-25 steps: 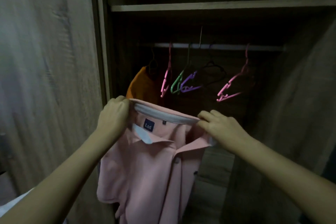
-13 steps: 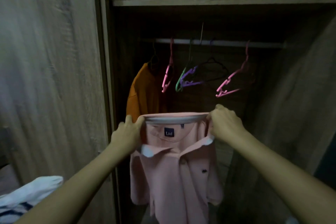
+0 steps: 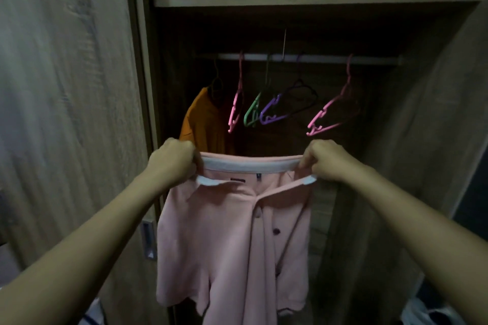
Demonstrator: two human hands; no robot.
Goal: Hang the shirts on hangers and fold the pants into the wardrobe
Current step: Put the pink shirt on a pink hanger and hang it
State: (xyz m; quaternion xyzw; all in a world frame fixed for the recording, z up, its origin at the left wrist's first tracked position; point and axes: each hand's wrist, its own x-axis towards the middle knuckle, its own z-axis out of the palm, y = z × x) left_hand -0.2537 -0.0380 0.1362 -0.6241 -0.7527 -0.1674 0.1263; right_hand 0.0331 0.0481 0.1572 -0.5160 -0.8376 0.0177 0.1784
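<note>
Both left hand (image 3: 171, 163) and right hand (image 3: 327, 162) pinch the pink shirt (image 3: 224, 232) by its collar; freeing one for twelve-o'clock hangers (image 3: 322, 113) risks dropping it.

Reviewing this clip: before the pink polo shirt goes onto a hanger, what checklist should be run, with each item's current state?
1. Left hand grips the pink polo shirt by its collar: ok.
2. Right hand grips the collar's other end: ok.
3. Collar held spread open: ok.
4. Bare pink plastic hanger on the metal rail: ok.
5. A hand free to take it: not ok.
6. Top buttons undone: cannot tell.
</note>
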